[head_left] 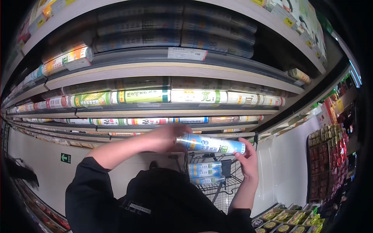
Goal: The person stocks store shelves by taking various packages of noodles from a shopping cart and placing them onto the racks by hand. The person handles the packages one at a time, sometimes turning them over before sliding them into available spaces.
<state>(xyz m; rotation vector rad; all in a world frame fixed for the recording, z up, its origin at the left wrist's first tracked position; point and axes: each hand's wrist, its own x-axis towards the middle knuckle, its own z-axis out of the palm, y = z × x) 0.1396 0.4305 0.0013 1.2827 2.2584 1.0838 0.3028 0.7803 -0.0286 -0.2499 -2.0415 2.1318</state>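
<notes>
A long blue-and-white cylindrical package (211,143) lies almost level between my two hands, above a shopping cart. My left hand (175,136), on the end of the arm at the left of the view, is blurred at the package's left end; its fingers are smeared. At the package's right end my right hand (247,157) is closed, thumb below and fingers over the top. Under it, several similar blue-and-white packages (206,173) lie in the wire cart (223,196).
Shelves of cylindrical packages cross the view in front, with a wooden shelf edge (155,70) above the hands. A price label (187,53) hangs there. Red and dark goods (324,167) stand at the right, packaged goods (287,223) at lower right. A green floor sign (65,157) lies left.
</notes>
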